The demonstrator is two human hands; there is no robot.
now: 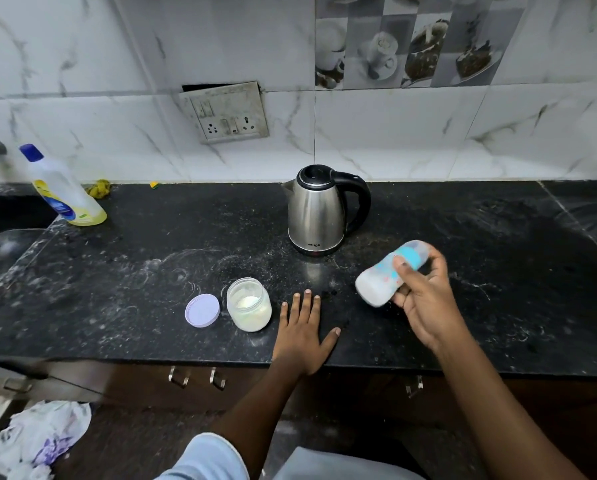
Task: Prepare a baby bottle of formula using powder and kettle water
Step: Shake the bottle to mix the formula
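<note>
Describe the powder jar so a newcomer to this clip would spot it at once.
Start at the steel kettle standing on the black counter. Nearer the front edge, left of the flat left hand, stands a small clear jar. It alone is open with white powder inside, its lilac lid lying beside it.

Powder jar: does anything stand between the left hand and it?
Nothing visible does. The left hand lies flat on the counter just right of the open powder jar, bare counter between them. The jar's lid lies on its other side. The right hand grips the baby bottle further right.
</note>
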